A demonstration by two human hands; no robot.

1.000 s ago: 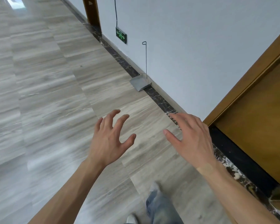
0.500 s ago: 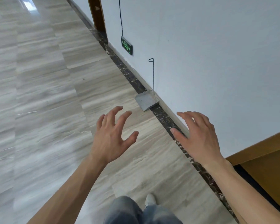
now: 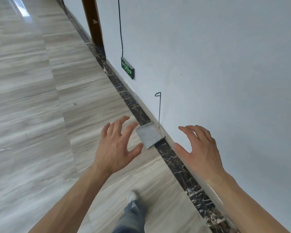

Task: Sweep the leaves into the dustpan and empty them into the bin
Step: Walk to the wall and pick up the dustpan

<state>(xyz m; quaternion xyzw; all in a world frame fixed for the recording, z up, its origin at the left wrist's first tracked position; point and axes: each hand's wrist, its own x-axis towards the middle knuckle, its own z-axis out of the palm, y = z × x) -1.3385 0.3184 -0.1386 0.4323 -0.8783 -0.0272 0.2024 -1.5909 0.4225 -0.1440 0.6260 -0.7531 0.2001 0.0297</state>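
Observation:
A flat grey metal dustpan (image 3: 149, 136) lies on the floor against the white wall. Its thin wire handle (image 3: 159, 109) stands upright along the wall, ending in a small loop. My left hand (image 3: 115, 146) hovers in the air with fingers spread, its fingertips overlapping the pan's left edge in the view, holding nothing. My right hand (image 3: 199, 149) hangs to the right of the pan in front of the wall, fingers loosely spread and empty. No leaves, broom or bin are in view.
A grey wood-look floor (image 3: 32, 123) stretches left and ahead. A dark marble strip (image 3: 175, 158) runs along the wall's foot. A green exit sign (image 3: 127, 68) with a black cable sits low on the wall, past it a brown door frame (image 3: 92, 21). My shoe (image 3: 132, 195) steps forward.
I have walked forward along the wall: the dustpan is now much nearer, between my hands. The brown door on the right has left the view. Both hands stay empty and spread.

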